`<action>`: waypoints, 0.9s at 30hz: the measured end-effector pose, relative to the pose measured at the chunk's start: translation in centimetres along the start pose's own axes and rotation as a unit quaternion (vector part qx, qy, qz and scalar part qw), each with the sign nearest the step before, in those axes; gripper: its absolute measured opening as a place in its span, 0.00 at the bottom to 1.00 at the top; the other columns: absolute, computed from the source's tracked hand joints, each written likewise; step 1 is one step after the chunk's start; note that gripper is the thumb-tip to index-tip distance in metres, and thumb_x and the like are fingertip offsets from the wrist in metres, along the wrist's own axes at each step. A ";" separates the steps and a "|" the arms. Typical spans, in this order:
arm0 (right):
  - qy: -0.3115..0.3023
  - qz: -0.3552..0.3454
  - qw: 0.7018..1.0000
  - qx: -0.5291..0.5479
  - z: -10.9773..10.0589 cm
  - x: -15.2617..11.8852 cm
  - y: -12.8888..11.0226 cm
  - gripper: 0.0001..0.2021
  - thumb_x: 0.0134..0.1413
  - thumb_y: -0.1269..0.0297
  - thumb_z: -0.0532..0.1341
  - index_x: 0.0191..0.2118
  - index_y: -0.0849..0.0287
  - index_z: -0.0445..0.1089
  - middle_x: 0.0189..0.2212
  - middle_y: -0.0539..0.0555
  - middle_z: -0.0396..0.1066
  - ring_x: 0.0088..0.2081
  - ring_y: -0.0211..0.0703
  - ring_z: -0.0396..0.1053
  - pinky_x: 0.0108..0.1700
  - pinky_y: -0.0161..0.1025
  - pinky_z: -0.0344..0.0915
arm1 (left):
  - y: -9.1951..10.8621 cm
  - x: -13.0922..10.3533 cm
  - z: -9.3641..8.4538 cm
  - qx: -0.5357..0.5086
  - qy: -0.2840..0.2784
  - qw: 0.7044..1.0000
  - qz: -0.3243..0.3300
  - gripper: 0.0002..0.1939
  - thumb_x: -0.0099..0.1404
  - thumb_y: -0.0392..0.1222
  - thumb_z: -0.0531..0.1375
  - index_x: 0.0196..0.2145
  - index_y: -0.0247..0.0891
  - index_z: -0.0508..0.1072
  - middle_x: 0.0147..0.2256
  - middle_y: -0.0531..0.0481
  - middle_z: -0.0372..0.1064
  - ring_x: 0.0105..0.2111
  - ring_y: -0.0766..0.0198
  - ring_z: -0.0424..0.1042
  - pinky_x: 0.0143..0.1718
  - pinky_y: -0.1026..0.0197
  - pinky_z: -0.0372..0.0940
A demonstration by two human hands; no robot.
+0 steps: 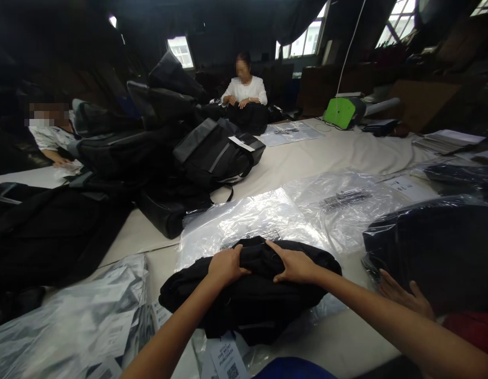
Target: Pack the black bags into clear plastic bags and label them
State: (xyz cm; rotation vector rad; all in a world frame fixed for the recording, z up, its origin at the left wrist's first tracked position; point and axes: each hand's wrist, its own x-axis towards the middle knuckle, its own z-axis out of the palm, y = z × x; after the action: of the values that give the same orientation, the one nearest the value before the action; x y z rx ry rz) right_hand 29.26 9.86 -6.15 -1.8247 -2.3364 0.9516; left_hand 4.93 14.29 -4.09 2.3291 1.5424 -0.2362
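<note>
A black fabric bag (267, 308) lies before me on top of clear plastic bags. My left hand (226, 264) grips its upper edge left of the middle, thumb on the near side and fingers partly hidden over the far side. To the right, my right hand (296, 265) holds the same edge, its thumb and index finger spread around the fabric. A printed paper hang tag (226, 357) hangs from the bag's near side. Just beyond the bag lies a flat clear plastic bag (244, 218) with dark print.
Black bags (113, 152) are piled at the left, with one tagged backpack (218, 152) nearer. Packed plastic bags (105, 310) lie front left. A co-worker's hand (405, 295) touches a plastic-wrapped dark bag (433, 247). A green device (341, 113) and two other people are farther back.
</note>
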 end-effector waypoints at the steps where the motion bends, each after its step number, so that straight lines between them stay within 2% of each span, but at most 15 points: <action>1: -0.028 0.008 0.999 0.018 -0.7 0.0 0.0 0.59 0.39 0.55 0.71 0.71 0.49 0.32 0.57 0.59 0.68 0.54 0.56 0.69 0.51 0.44 0.63 | 0.1 0.1 -0.1 -0.001 -0.015 0.999 -0.033 0.44 0.52 0.60 0.66 0.62 0.42 0.58 0.48 0.39 0.73 0.48 0.41 0.72 0.47 0.47 0.66; 3: -0.064 0.039 0.997 0.010 -2.0 0.3 -0.3 0.59 0.36 0.55 0.72 0.71 0.51 0.38 0.56 0.61 0.68 0.53 0.58 0.69 0.50 0.45 0.64 | 0.0 0.3 -0.4 0.000 -0.038 0.995 -0.088 0.48 0.49 0.63 0.67 0.62 0.41 0.57 0.47 0.37 0.74 0.48 0.40 0.72 0.46 0.47 0.66; 4: -0.068 0.057 0.996 -0.018 -2.6 0.4 -0.5 0.55 0.34 0.53 0.73 0.69 0.53 0.47 0.54 0.62 0.69 0.53 0.60 0.69 0.50 0.47 0.64 | -0.2 0.4 -0.5 0.004 -0.046 0.993 -0.108 0.48 0.47 0.63 0.68 0.60 0.40 0.59 0.47 0.36 0.74 0.48 0.39 0.72 0.46 0.47 0.66; 6: -0.061 0.087 0.989 -0.101 -3.2 0.8 -0.9 0.42 0.31 0.47 0.73 0.57 0.58 0.68 0.49 0.64 0.73 0.52 0.65 0.69 0.49 0.50 0.64 | -0.8 0.6 -0.7 0.013 -0.057 0.989 -0.136 0.45 0.45 0.64 0.68 0.55 0.36 0.64 0.47 0.34 0.73 0.47 0.38 0.72 0.44 0.47 0.66; 7: -0.055 0.092 0.985 -0.138 -3.2 0.9 -0.9 0.36 0.30 0.44 0.73 0.47 0.60 0.74 0.46 0.64 0.74 0.50 0.66 0.69 0.48 0.51 0.64 | -1.0 0.7 -0.7 0.019 -0.063 0.987 -0.145 0.43 0.45 0.64 0.68 0.51 0.35 0.67 0.46 0.34 0.74 0.47 0.39 0.72 0.44 0.48 0.66; 9: -0.038 0.068 0.980 -0.181 -2.7 0.9 -0.7 0.27 0.34 0.42 0.72 0.35 0.62 0.76 0.41 0.64 0.75 0.45 0.63 0.72 0.43 0.47 0.66 | -1.3 1.0 -0.4 0.029 -0.075 0.985 -0.152 0.36 0.45 0.64 0.68 0.45 0.35 0.70 0.44 0.35 0.74 0.45 0.40 0.73 0.41 0.50 0.66; 11: 0.015 0.008 0.979 -0.203 -1.6 0.8 0.1 0.20 0.43 0.48 0.70 0.33 0.62 0.75 0.38 0.62 0.75 0.40 0.56 0.73 0.39 0.43 0.65 | -1.4 1.2 0.3 0.036 -0.067 0.987 -0.142 0.30 0.47 0.63 0.67 0.40 0.38 0.72 0.41 0.39 0.75 0.42 0.43 0.74 0.38 0.53 0.65; 12: 0.054 -0.028 0.975 -0.214 -1.1 0.8 0.6 0.15 0.48 0.54 0.68 0.33 0.62 0.74 0.37 0.61 0.74 0.39 0.53 0.73 0.39 0.41 0.64 | -1.4 1.2 0.8 0.038 -0.048 0.990 -0.128 0.27 0.50 0.63 0.66 0.38 0.40 0.72 0.39 0.41 0.76 0.41 0.45 0.74 0.37 0.54 0.65; 14: 0.130 -0.081 0.959 -0.240 -0.1 0.8 1.6 0.07 0.54 0.65 0.62 0.35 0.63 0.73 0.36 0.60 0.73 0.38 0.50 0.71 0.39 0.41 0.63 | -1.4 0.9 2.0 0.054 0.034 0.993 -0.096 0.20 0.57 0.59 0.62 0.38 0.42 0.71 0.36 0.45 0.75 0.38 0.47 0.74 0.36 0.54 0.64; 17: 0.196 -0.095 0.942 -0.255 0.5 0.8 2.5 0.09 0.58 0.72 0.54 0.35 0.63 0.72 0.36 0.61 0.72 0.38 0.49 0.69 0.40 0.43 0.61 | -1.5 -0.2 3.8 0.104 0.179 0.975 -0.074 0.09 0.66 0.47 0.54 0.35 0.41 0.71 0.33 0.44 0.73 0.37 0.50 0.72 0.39 0.53 0.62; 20: 0.197 -0.105 0.948 -0.227 -0.4 0.2 2.7 0.07 0.58 0.67 0.56 0.37 0.61 0.71 0.37 0.59 0.72 0.39 0.49 0.68 0.42 0.42 0.60 | -2.0 -1.2 5.2 0.125 0.249 0.959 -0.048 0.10 0.65 0.36 0.50 0.31 0.41 0.70 0.30 0.44 0.70 0.35 0.51 0.70 0.42 0.52 0.61; 21: 0.183 -0.105 0.955 -0.208 -1.0 -0.3 2.8 0.08 0.57 0.62 0.59 0.38 0.60 0.70 0.38 0.59 0.72 0.40 0.50 0.68 0.43 0.42 0.60 | -2.1 -1.4 5.5 0.125 0.262 0.956 -0.036 0.10 0.64 0.35 0.50 0.29 0.41 0.69 0.29 0.44 0.69 0.35 0.52 0.69 0.42 0.52 0.61; 24: 0.110 -0.065 0.982 -0.137 -3.2 -1.8 3.5 0.22 0.49 0.44 0.64 0.42 0.57 0.71 0.40 0.57 0.73 0.43 0.52 0.68 0.44 0.42 0.61 | -2.6 -1.9 5.7 0.118 0.290 0.950 -0.015 0.11 0.63 0.33 0.50 0.27 0.42 0.68 0.27 0.45 0.68 0.33 0.52 0.69 0.41 0.52 0.61; 25: 0.081 -0.047 0.989 -0.111 -3.9 -2.2 3.9 0.25 0.47 0.41 0.65 0.43 0.56 0.72 0.42 0.56 0.73 0.44 0.53 0.69 0.45 0.42 0.62 | -2.7 -2.0 5.7 0.115 0.293 0.949 -0.011 0.10 0.63 0.33 0.50 0.27 0.42 0.68 0.27 0.45 0.68 0.33 0.52 0.69 0.41 0.52 0.61; 27: 0.026 -0.021 0.997 -0.070 -4.9 -2.6 4.9 0.24 0.45 0.42 0.66 0.45 0.52 0.74 0.43 0.54 0.74 0.46 0.53 0.70 0.46 0.41 0.62 | -2.6 -2.0 5.5 0.105 0.290 0.951 -0.012 0.10 0.62 0.33 0.51 0.27 0.42 0.69 0.27 0.45 0.68 0.34 0.52 0.69 0.41 0.52 0.61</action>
State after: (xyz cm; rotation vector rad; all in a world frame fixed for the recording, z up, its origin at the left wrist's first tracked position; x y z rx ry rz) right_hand 36.18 10.33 -3.67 -1.8152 -2.4554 0.7439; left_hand 1.98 11.48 -9.01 2.7044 1.8791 0.3323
